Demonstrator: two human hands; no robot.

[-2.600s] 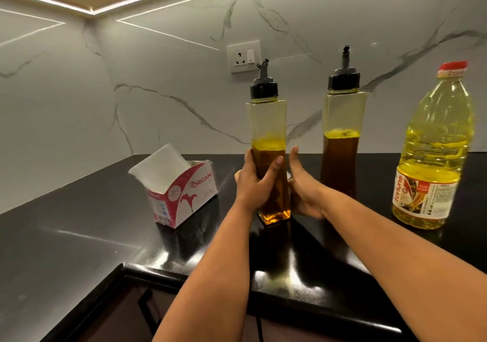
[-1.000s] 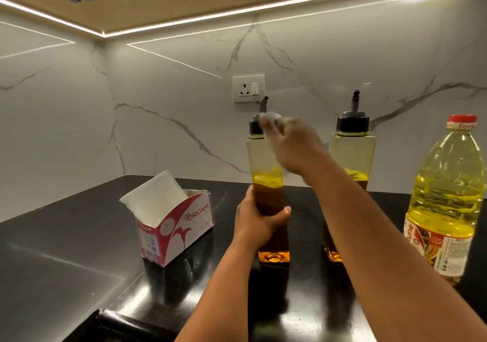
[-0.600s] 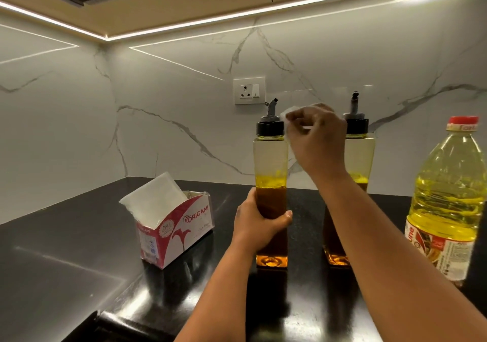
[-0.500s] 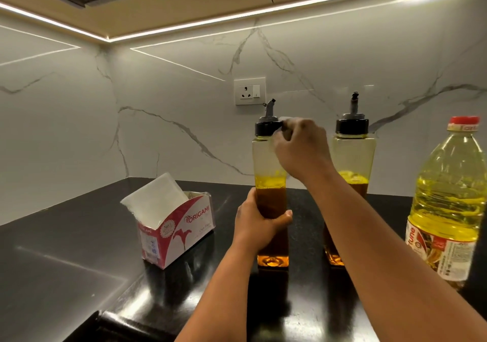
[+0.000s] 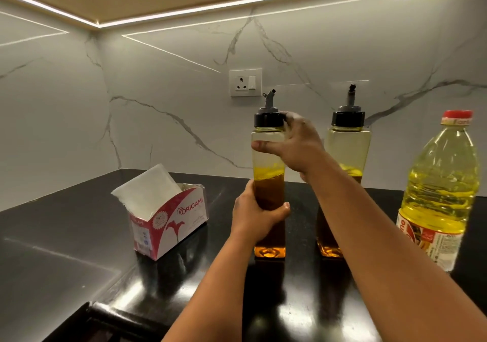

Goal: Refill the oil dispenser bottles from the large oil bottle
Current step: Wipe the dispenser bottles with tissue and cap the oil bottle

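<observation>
While the lower body of the left dispenser bottle (image 5: 269,180) is gripped by the left hand (image 5: 257,216), its black cap (image 5: 268,120) is now grasped by the right hand (image 5: 295,143), fingers curled round the cap's right side and the thumb laid across the clear neck below; half a second ago that hand was bunched at the cap's edge with no thumb extended. The bottle is stood upright on the black counter (image 5: 66,249), unmoved. Just right, the second dispenser bottle (image 5: 347,146) is partly hidden by the right forearm. Farther right, the large oil bottle (image 5: 442,188) is kept capped. Left of the hands, a tissue box (image 5: 168,217) is seen.
</observation>
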